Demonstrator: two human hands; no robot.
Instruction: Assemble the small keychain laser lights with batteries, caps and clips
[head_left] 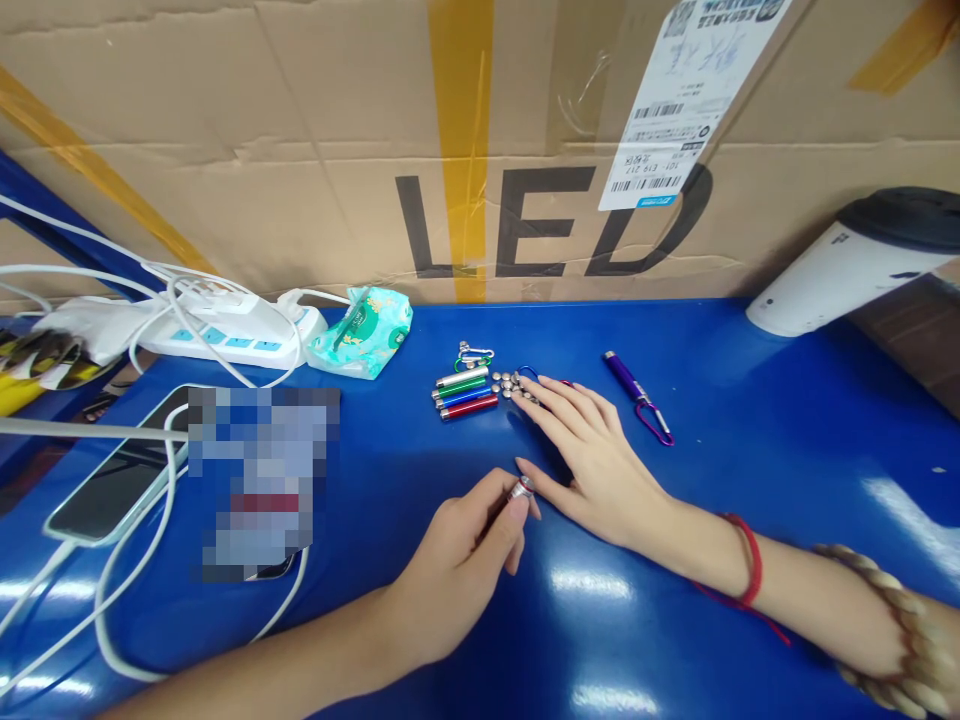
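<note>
My left hand (469,540) is closed around a small silver metal cap with a red ring (520,488), pinched between thumb and fingers. My right hand (600,450) lies palm down with its fingers stretched out. Its fingertips reach a loose group of small silver button cells (506,380) and hide some of them. Beside the cells, small metal tubes lie side by side: silver (463,377), green (461,388), blue (465,397) and red (469,407). Behind them are small carabiner clips (474,354). Further right lies a purple keychain flashlight (628,380) with its purple carabiner (655,425).
A cardboard box (300,130) stands along the back edge of the blue table (720,370). At left are a white power strip (232,335), a tissue pack (361,335), a phone (124,480), a blurred-out item (270,470) and loose cables. A lidded cup (847,270) leans at right.
</note>
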